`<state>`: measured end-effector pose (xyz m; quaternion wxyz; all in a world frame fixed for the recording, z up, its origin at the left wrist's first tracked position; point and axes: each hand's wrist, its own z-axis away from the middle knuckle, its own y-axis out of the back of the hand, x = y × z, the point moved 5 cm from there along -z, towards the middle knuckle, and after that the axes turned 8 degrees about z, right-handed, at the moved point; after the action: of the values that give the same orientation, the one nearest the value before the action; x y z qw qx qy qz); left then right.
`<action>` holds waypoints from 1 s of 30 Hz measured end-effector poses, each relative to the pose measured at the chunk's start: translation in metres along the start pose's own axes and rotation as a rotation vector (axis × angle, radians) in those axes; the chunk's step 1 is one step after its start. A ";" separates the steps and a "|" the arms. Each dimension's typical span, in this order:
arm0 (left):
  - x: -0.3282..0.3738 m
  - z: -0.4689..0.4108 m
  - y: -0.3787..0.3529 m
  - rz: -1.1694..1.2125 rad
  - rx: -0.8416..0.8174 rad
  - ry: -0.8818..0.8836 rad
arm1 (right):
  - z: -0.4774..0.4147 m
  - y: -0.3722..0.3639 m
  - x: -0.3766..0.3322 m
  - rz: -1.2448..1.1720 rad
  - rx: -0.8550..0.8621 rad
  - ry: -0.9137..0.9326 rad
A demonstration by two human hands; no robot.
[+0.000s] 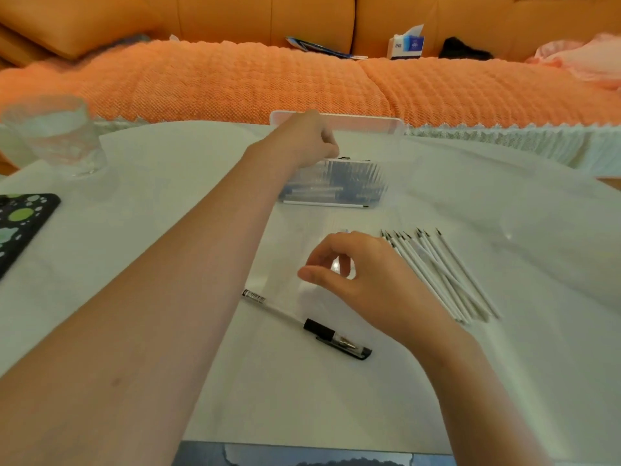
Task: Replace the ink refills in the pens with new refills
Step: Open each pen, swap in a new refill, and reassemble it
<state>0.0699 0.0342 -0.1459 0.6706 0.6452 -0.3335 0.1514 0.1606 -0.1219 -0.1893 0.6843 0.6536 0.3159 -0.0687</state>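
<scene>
Your left grip (pixel 314 141) is curled over the pen box (pixel 353 183), far side of the desk (pixel 100 237); can't tell if it holds a pen. Right grip (pixel 359 274) loosely curled, looks empty. Refills (pixel 447 274) lie just right of it, tips pointing away.

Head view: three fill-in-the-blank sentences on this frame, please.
The glass stands at the table's far ____ corner.
The white refills lie to the ____ of the right hand.
The left hand reaches into the clear ____.
Missing: left; right; box.
</scene>
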 end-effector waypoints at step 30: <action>-0.045 0.154 -0.023 0.166 -0.148 0.123 | 0.006 0.000 0.018 0.016 -0.168 -0.068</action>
<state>0.0128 -0.1070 -0.2010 0.7206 0.5537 -0.3542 0.2207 0.1771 -0.1219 -0.1997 0.7475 0.5939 0.2917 -0.0588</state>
